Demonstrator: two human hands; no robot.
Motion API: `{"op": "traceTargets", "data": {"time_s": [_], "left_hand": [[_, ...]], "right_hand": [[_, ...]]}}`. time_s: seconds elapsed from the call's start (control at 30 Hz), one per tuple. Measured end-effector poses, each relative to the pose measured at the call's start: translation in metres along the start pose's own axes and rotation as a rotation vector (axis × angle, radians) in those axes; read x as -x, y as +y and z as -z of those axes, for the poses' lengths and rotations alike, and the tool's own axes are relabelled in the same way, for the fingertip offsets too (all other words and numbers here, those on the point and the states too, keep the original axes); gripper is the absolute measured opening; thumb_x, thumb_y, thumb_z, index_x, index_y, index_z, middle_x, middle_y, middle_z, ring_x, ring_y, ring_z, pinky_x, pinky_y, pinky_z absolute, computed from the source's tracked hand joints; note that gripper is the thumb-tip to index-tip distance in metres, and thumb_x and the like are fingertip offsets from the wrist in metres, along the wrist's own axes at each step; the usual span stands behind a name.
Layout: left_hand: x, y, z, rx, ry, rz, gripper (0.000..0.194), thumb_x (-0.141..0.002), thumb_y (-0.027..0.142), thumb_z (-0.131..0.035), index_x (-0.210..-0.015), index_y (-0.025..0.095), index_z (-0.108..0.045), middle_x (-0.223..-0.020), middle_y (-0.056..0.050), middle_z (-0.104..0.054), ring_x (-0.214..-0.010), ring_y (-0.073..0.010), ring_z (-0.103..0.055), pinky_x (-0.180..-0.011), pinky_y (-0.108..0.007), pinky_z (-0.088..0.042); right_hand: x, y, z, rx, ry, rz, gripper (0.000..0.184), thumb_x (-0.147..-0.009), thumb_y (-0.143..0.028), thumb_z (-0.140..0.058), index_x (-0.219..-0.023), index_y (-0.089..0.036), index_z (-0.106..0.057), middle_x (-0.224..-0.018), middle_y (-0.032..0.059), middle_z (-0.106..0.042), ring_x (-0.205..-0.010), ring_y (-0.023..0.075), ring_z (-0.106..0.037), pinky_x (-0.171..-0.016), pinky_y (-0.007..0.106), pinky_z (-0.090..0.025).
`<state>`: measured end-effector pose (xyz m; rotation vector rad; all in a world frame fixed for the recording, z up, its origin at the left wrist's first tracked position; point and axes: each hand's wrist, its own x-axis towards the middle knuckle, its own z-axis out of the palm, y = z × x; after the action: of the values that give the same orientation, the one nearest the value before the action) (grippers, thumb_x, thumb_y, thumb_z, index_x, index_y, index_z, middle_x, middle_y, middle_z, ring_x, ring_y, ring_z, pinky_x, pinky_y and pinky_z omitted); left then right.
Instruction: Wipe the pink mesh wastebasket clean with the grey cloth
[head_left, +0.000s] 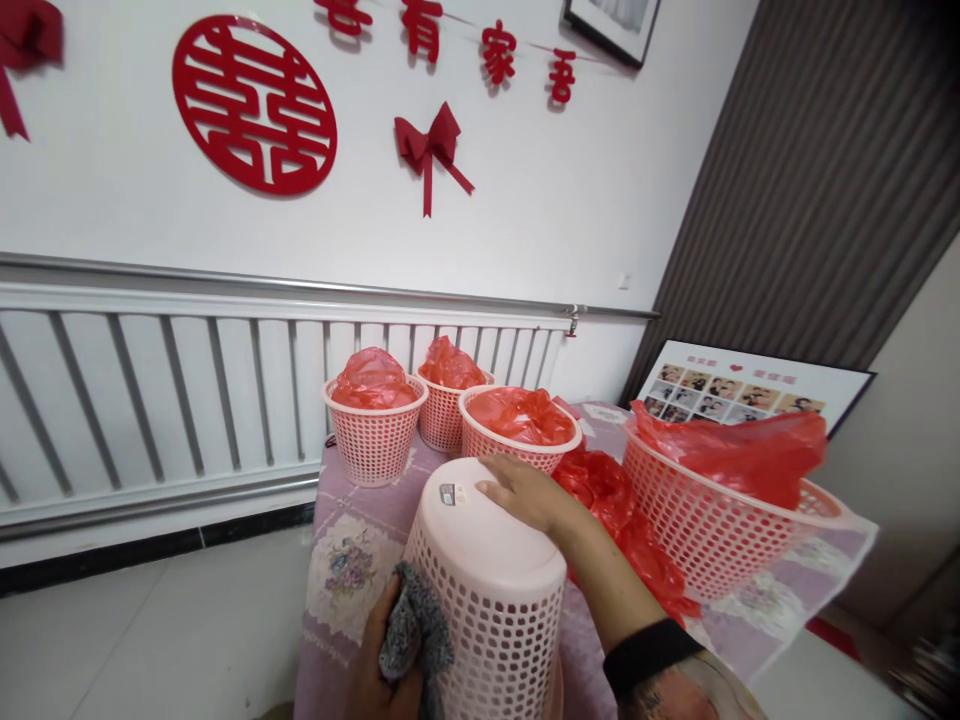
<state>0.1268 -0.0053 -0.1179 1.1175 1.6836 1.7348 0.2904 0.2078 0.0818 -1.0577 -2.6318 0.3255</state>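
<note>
A pink plastic basket (pixel 495 610) stands upside down at the near edge of the table, its solid base (pixel 480 530) facing up with a small label on it. My left hand (pixel 386 650) is closed around a grey cloth (pixel 412 620), which touches the basket's left side. Across the far right edge of the base lies my right hand (pixel 525 492), its thumb on top and its other fingers partly hidden behind the edge. Just right of the basket is a heap of red plastic bags (pixel 607 500).
Three pink baskets (pixel 373 440) holding red plastic bags stand at the back of the table. A larger pink basket (pixel 705 530) with red plastic sits at the right. A flowered tablecloth (pixel 345 560) covers the table. Behind are a white radiator (pixel 180 390) and a photo board (pixel 739 385).
</note>
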Motion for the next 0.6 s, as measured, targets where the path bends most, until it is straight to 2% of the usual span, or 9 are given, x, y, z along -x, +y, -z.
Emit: {"op": "traceTargets", "data": {"time_s": [0.07,0.13,0.2,0.27,0.33,0.43,0.53,0.6], "left_hand": [[-0.003,0.021,-0.002,0.008,0.061,-0.119,0.060,-0.094,0.024,-0.047,-0.153,0.019,-0.042,-0.164,-0.014,-0.051,-0.155,-0.0252,-0.042,-0.128,-0.044,-0.042],[-0.013,0.035,-0.001,-0.031,0.045,-0.224,0.060,-0.094,0.027,-0.054,-0.153,0.022,-0.045,-0.165,-0.012,-0.050,-0.156,-0.0267,-0.042,-0.127,-0.045,-0.044],[-0.025,0.036,0.001,-0.096,-0.027,-0.313,0.063,-0.092,0.025,-0.059,-0.153,0.024,-0.046,-0.167,-0.010,-0.047,-0.157,-0.0275,-0.038,-0.129,-0.046,-0.040],[-0.032,0.024,0.002,-0.147,-0.083,-0.347,0.065,-0.091,0.023,-0.060,-0.154,0.022,-0.045,-0.169,-0.011,-0.043,-0.159,-0.0281,-0.034,-0.132,-0.048,-0.035],[-0.034,0.002,0.001,-0.168,-0.099,-0.263,0.065,-0.092,0.023,-0.056,-0.156,0.018,-0.043,-0.170,-0.013,-0.040,-0.161,-0.0284,-0.030,-0.133,-0.051,-0.031],[-0.027,-0.038,0.003,-0.199,-0.147,-0.040,0.071,-0.087,0.014,-0.050,-0.157,0.008,-0.039,-0.169,-0.018,-0.040,-0.160,-0.0291,-0.033,-0.133,-0.053,-0.030],[-0.020,-0.071,0.012,-0.249,-0.194,0.074,0.079,-0.076,0.010,-0.054,-0.154,0.001,-0.041,-0.164,-0.022,-0.047,-0.155,-0.0299,-0.043,-0.132,-0.046,-0.034],[-0.020,-0.082,0.020,-0.249,-0.223,0.152,0.083,-0.074,0.010,-0.055,-0.155,0.000,-0.038,-0.164,-0.022,-0.046,-0.152,-0.0297,-0.047,-0.131,-0.043,-0.036]], "right_hand": [[0.000,-0.001,0.000,-0.024,0.007,-0.001,0.062,-0.097,-0.049,-0.056,-0.150,-0.016,-0.060,-0.155,0.0170,-0.057,-0.145,0.0355,-0.053,-0.124,0.053,-0.037],[0.001,-0.002,0.001,-0.034,0.008,-0.007,0.063,-0.097,-0.049,-0.057,-0.149,-0.015,-0.060,-0.155,0.0173,-0.057,-0.145,0.0353,-0.053,-0.125,0.052,-0.037],[0.001,-0.002,0.001,-0.034,0.004,-0.010,0.063,-0.097,-0.049,-0.057,-0.149,-0.015,-0.060,-0.156,0.0175,-0.057,-0.145,0.0349,-0.052,-0.125,0.052,-0.037],[0.001,-0.003,0.000,-0.031,0.007,-0.002,0.062,-0.096,-0.048,-0.058,-0.149,-0.015,-0.060,-0.155,0.0175,-0.058,-0.144,0.0346,-0.054,-0.124,0.052,-0.038],[0.000,-0.003,0.000,-0.031,0.014,0.003,0.060,-0.096,-0.048,-0.058,-0.147,-0.017,-0.062,-0.154,0.0170,-0.059,-0.143,0.0351,-0.055,-0.123,0.053,-0.039],[-0.001,-0.003,0.000,-0.019,0.006,-0.002,0.061,-0.096,-0.049,-0.058,-0.148,-0.016,-0.061,-0.155,0.0173,-0.058,-0.144,0.0367,-0.054,-0.124,0.054,-0.038],[-0.001,-0.004,0.001,0.017,-0.013,-0.005,0.065,-0.098,-0.051,-0.054,-0.151,-0.014,-0.058,-0.156,0.0179,-0.057,-0.146,0.0357,-0.052,-0.125,0.052,-0.037],[-0.001,-0.005,0.001,0.038,-0.023,-0.011,0.066,-0.099,-0.051,-0.051,-0.152,-0.012,-0.056,-0.157,0.0183,-0.055,-0.148,0.0354,-0.050,-0.126,0.051,-0.035]]}}
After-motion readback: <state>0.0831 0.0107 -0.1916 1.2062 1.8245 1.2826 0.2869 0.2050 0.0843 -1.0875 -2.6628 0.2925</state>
